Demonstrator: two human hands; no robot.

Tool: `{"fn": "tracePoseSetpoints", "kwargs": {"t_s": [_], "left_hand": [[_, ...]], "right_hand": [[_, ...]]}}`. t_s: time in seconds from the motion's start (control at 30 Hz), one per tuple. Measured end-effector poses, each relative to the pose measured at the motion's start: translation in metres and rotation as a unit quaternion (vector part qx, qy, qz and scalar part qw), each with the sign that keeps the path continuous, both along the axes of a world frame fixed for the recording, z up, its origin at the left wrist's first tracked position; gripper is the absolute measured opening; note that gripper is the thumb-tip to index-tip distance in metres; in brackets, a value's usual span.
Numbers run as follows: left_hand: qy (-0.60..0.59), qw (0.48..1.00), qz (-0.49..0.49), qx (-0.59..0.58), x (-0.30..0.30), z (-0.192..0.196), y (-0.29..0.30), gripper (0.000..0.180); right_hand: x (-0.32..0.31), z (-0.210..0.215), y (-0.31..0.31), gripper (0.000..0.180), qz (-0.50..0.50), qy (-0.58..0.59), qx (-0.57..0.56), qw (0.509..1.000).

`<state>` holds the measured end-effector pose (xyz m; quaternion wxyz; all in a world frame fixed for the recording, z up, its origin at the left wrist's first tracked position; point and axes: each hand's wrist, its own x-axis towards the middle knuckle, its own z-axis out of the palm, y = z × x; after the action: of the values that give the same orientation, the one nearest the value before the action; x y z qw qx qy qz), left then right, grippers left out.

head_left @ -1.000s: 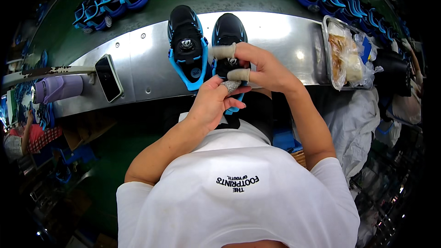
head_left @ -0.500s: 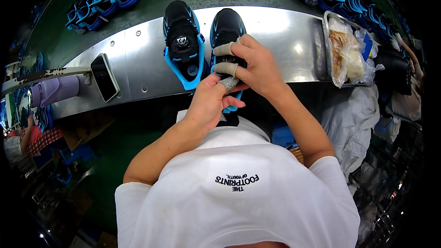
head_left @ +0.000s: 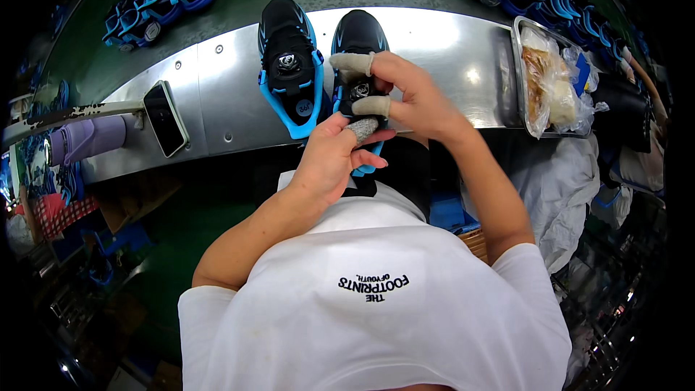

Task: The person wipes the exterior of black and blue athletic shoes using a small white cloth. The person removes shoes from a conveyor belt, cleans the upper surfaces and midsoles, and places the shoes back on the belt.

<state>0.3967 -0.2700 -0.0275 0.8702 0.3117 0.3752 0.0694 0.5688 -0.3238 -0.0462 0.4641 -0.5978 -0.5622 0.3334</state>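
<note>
- The worked shoe lies on the right of the pair, toe pointing away, its heel end reaching past the near edge of the surface.
- The step in hand looks like adjusting the round dial on its upper.
- The right hand has its grip parted: covered thumb and forefinger stand either side of the dial, which shows between them; I cannot tell whether they touch it.
- The left hand is closed on the heel end, grey-covered thumb on top; some fingers are hidden.
- The next move seems to call for well-placed fingertips at the dial, with the heel kept steady.
- Just left, apart from the hands, sits the second shoe, its dial uncovered.
- Farther out, a phone lies to the left and a metal tray of bagged items to the right.
- Against half a second ago, the right thumb and forefinger have spread wider, baring more of the dial; the left hold looks unchanged.
</note>
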Motion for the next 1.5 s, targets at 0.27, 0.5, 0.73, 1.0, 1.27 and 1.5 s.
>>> {"fn": "tracePoseSetpoints", "kwargs": {"t_s": [0.27,0.5,0.73,1.0,1.27,1.5], "left_hand": [[0.022,0.999,-0.023,-0.003,-0.001,0.0,0.002,0.032],[0.026,0.999,-0.026,-0.017,-0.002,0.002,0.005,0.024],[0.029,0.999,-0.003,-0.022,0.001,0.002,0.003,0.028],[0.028,0.998,-0.011,-0.051,-0.004,0.0,0.005,0.025],[0.01,0.999,0.026,-0.039,-0.001,-0.002,-0.004,0.027],[0.094,0.894,-0.388,0.205,-0.018,0.054,0.042,0.027]], "right_hand": [[-0.025,-0.002,-0.005,0.042,-0.084,-0.075,0.023,0.993],[0.009,-0.007,0.009,0.044,0.069,0.023,0.062,0.995],[-0.028,-0.01,-0.004,0.036,-0.081,-0.1,0.06,0.99],[0.012,0.009,0.008,0.05,0.103,0.003,0.007,0.995],[-0.037,-0.005,-0.003,0.038,-0.132,-0.089,0.054,0.986],[-0.004,-0.012,-0.009,0.043,-0.15,0.214,-0.023,0.965]]}}
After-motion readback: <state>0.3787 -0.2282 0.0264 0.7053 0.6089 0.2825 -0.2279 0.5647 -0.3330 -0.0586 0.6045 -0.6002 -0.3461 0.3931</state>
